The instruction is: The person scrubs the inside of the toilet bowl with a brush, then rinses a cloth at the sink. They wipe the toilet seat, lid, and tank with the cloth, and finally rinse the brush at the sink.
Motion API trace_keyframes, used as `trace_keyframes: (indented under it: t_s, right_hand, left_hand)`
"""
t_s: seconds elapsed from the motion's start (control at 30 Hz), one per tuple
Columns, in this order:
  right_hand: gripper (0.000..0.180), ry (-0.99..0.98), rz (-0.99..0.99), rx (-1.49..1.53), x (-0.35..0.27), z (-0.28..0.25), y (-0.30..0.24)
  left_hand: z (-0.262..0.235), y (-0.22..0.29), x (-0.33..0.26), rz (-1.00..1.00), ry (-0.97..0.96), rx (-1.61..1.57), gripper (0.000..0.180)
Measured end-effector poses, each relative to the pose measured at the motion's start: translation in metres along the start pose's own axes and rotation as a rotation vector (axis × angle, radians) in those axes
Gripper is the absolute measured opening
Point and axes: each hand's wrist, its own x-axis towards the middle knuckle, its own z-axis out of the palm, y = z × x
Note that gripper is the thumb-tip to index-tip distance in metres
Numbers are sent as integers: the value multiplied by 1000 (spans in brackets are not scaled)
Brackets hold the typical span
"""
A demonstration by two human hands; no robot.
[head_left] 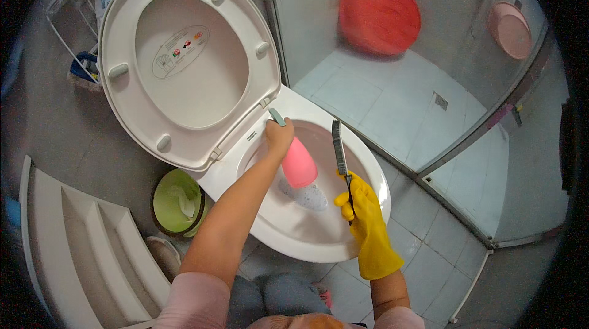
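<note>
Pink sleeves (pixel 193 301) and bare forearms (pixel 224 218) reach in from the lower edge, either side of denim-covered legs (pixel 288 297). Nearer of the two to the foamy water (pixel 311 197), the right hand (pixel 359 197), in a yellow rubber glove (pixel 375 240), has its grip closed round the black handle of a narrow brush (pixel 337 145). That brush is over the right side of the toilet bowl (pixel 300 250), its long axis running away from the person; the water lies just left of its handle. Across from it, the bare left hand (pixel 280 139) has its grip wrapped round the neck of a pink spray bottle (pixel 299 163), whose base overlaps the water's far end; whether they touch I cannot tell. Any leftward sweep of the brush head would likely meet the bottle first. Left of the bowl sit a white shelf unit (pixel 80 255) and a green bin (pixel 164 206). Farther off, the raised seat (pixel 190 145) leans back, and beyond the glass panel (pixel 300 34) is a red basin (pixel 380 16).
</note>
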Motion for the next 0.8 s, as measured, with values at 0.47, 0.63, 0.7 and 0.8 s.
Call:
trace_keyframes:
  t_s: [0.47,0.63,0.7,0.8]
  right_hand:
    - [49,2,8,-61,-10,-13,3]
    - [47,-60,25,-89,-3,4,2]
    - [45,-97,-30,-131,7,18,-8]
    - [44,-127,39,-192,36,27,-25]
  left_hand:
    - [-5,11,5,-116,-195,-38,48]
    - [-17,-21,26,-128,-146,-103,56]
    - [-28,-33,7,116,-190,-145,51]
    - [-78,16,-73,186,-364,-385,47]
